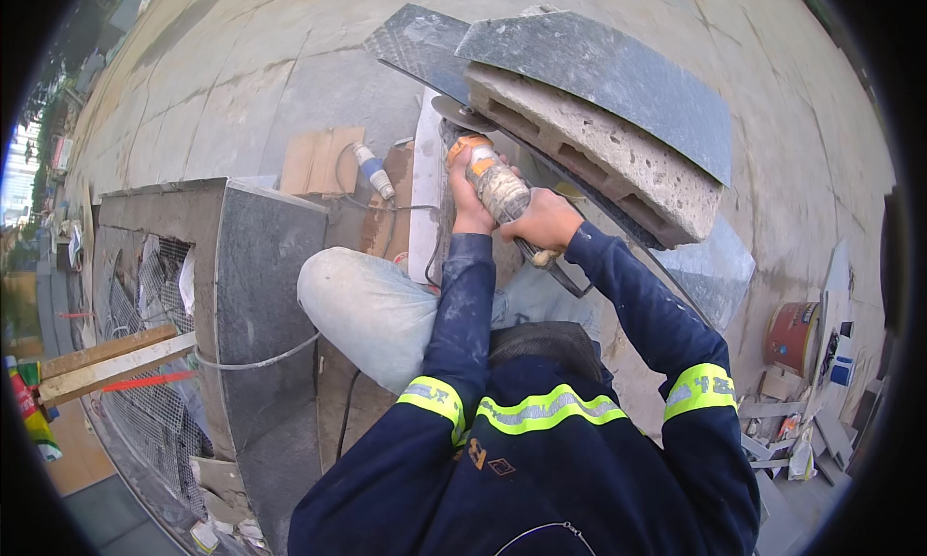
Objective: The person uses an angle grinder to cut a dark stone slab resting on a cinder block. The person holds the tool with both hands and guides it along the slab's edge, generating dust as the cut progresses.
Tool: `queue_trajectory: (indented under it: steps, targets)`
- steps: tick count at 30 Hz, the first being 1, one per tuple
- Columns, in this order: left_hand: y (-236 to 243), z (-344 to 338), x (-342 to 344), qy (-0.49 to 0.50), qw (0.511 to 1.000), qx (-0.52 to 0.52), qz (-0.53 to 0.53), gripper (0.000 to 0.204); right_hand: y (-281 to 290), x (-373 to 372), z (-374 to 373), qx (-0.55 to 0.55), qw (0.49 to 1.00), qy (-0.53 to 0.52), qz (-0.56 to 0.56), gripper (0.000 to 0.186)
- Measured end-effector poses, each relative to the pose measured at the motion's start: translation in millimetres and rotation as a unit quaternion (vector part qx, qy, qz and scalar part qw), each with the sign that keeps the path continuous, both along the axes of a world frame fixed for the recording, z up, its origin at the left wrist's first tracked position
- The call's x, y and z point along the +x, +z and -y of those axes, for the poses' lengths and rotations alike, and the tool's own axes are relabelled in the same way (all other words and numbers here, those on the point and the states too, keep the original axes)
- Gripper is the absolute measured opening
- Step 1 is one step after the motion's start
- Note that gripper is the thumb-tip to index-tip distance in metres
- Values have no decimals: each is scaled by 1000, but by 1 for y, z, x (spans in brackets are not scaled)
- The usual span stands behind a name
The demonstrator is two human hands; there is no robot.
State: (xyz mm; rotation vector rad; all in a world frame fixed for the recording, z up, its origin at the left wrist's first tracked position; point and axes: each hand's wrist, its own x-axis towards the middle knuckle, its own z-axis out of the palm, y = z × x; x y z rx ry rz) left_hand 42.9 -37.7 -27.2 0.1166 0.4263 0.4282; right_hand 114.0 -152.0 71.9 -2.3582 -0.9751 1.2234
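Both my hands are closed round a dusty angle grinder (499,191) with an orange head. My left hand (469,200) wraps the front near the head, and my right hand (547,220) grips the rear of the body. A thin round cutting disc (463,114) sits at the grinder's far end, by the near edge of a dark grey stone slab (425,42). I cannot tell whether disc and slab touch. To the right, a rough concrete block (618,155) with rectangular hollows lies under another grey slab (603,68). The grinder's trigger is hidden.
A long white strip (425,194) lies left of the grinder. Beside it are a blue-and-white plug connector (373,172) on a cable and a brown board (321,162). A grey stone-faced structure (266,324) stands at my left, with timber (116,365) across it. A red drum (790,334) stands right.
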Motion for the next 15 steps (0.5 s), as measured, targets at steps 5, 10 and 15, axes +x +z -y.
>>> queue_trajectory:
  steps: [5,10,15]
  targets:
    - [11,18,-9,-3,1000,-13,13,53,5,-7,16,12,1000,-1,7,69]
    - [13,31,-12,15,1000,-20,17,53,1,-12,30,24,1000,1,15,69]
    - [9,37,-13,15,1000,-8,20,52,2,-14,39,25,1000,-1,8,68]
